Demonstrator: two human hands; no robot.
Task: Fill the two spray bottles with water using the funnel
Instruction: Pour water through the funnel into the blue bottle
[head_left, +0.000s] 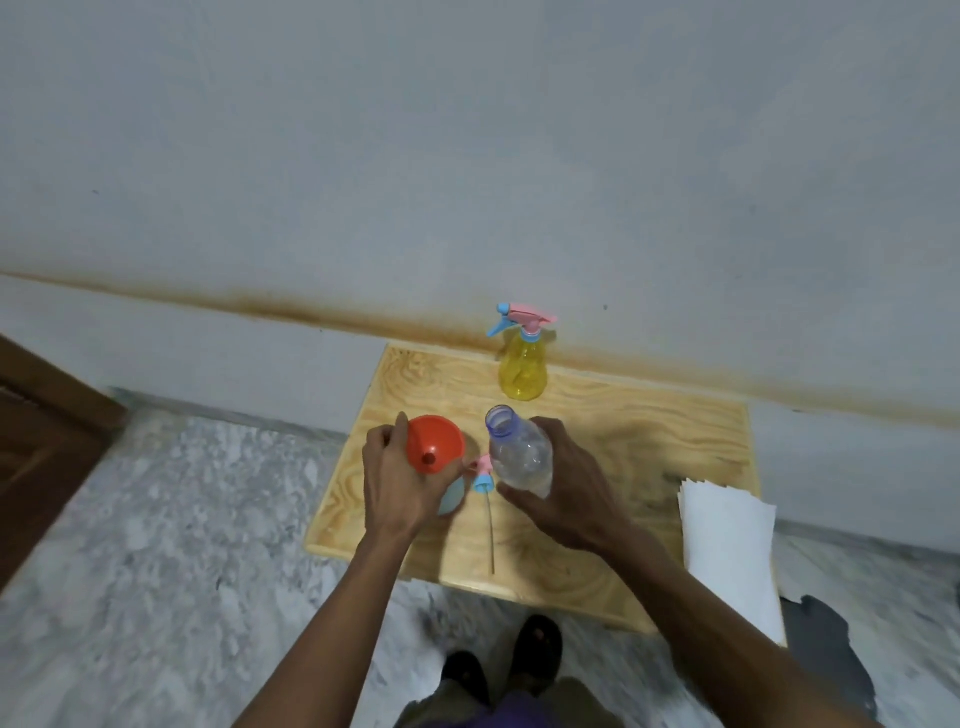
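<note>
My left hand (397, 486) holds the rim of an orange funnel (435, 443) that sits in the neck of a light blue spray bottle (451, 498), mostly hidden under the hand and funnel. My right hand (558, 488) grips a clear water bottle (519, 453) with its cap off, upright and slightly tilted, just right of the funnel. Between the two hands lies a removed spray head (482, 475) in pink and blue with its long tube on the wooden table (649, 441). A yellow spray bottle (523, 371) with its spray head on stands at the table's back edge.
A stack of white paper (730, 551) lies at the table's right front corner. The small table stands against a pale wall with a brown stain line. Marble floor surrounds it; my feet (511, 660) are at the front edge. Brown wooden furniture (36, 457) is at far left.
</note>
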